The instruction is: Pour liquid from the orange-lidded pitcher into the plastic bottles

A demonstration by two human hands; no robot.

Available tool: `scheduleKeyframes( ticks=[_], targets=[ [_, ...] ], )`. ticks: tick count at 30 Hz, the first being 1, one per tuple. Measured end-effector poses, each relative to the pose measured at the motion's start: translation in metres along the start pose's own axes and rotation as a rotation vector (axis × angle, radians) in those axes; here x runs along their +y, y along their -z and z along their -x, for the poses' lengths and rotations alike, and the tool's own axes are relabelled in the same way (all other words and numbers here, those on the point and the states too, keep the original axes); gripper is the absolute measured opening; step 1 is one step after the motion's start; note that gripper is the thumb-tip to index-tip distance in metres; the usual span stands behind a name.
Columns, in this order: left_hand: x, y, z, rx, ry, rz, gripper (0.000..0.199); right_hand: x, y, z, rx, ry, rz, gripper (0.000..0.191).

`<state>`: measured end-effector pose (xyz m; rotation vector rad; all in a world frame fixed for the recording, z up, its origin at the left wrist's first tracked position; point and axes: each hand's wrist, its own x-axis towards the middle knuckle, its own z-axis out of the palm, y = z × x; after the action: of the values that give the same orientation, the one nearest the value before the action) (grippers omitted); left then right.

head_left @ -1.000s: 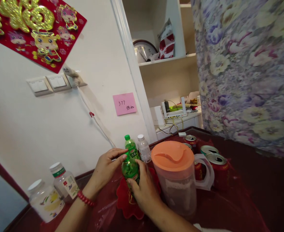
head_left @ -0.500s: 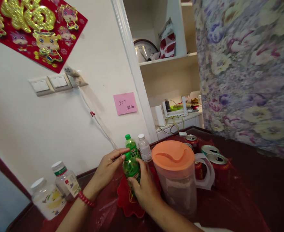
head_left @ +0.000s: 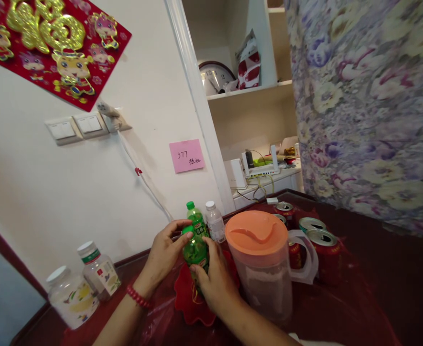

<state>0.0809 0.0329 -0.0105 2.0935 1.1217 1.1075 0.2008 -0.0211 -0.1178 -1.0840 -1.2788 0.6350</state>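
A green plastic drink bottle (head_left: 194, 250) stands upright over a red scalloped dish (head_left: 197, 315). Around its body my right hand (head_left: 216, 278) is wrapped, thumb in front and fingers on the far side. My left hand (head_left: 166, 247), with a red bead bracelet on the wrist, pinches the bottle's green cap between thumb and fingers. Just behind stands a second green bottle (head_left: 196, 214), partly hidden by the first. A clear bottle with a white cap (head_left: 215, 223) is beside that one. Thin yellowish strands lie in the dish.
An orange-lidded pitcher (head_left: 261, 269) stands close to my right hand. Several opened drink cans (head_left: 322, 252) are behind its handle. Two clear white-capped containers (head_left: 74, 300) stand at the left, near the wall. Red plastic film (head_left: 153, 322) covers part of the dark table.
My left hand has shifted and turned slightly at the cap, its fingers curling more. My right hand keeps its hold on the bottle.
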Motion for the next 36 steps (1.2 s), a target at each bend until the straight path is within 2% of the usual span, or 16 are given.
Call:
scheduleKeyframes(
  ticks=[5, 7, 11, 14, 22, 29, 33, 36],
  targets=[
    [0.006, 0.005, 0.007, -0.08, 0.035, 0.108, 0.039, -0.001, 0.001, 0.0, -0.002, 0.003, 0.001, 0.064],
    [0.006, 0.003, 0.007, -0.035, 0.016, 0.092, 0.041, 0.0, 0.001, 0.0, -0.006, 0.008, -0.002, 0.065],
    [0.004, -0.002, 0.003, 0.094, 0.035, 0.006, 0.058, 0.002, 0.0, 0.001, -0.01, 0.016, -0.005, 0.066],
    [0.004, -0.003, 0.001, 0.097, 0.06, 0.001, 0.062, 0.004, 0.0, 0.0, -0.006, 0.015, -0.008, 0.066],
    [0.008, -0.001, 0.008, -0.003, 0.051, 0.177, 0.046, 0.005, -0.001, -0.001, -0.007, 0.022, -0.01, 0.067],
    [0.004, -0.004, 0.005, 0.092, 0.048, 0.075, 0.061, 0.008, -0.003, 0.0, 0.006, 0.042, -0.01, 0.065],
    [-0.001, -0.003, 0.004, 0.056, 0.024, 0.088, 0.059, 0.009, -0.003, -0.001, 0.013, 0.05, 0.0, 0.064],
    [-0.009, -0.005, 0.012, -0.021, 0.086, 0.199, 0.075, 0.01, -0.003, 0.0, 0.018, 0.056, 0.008, 0.062]
  ],
)
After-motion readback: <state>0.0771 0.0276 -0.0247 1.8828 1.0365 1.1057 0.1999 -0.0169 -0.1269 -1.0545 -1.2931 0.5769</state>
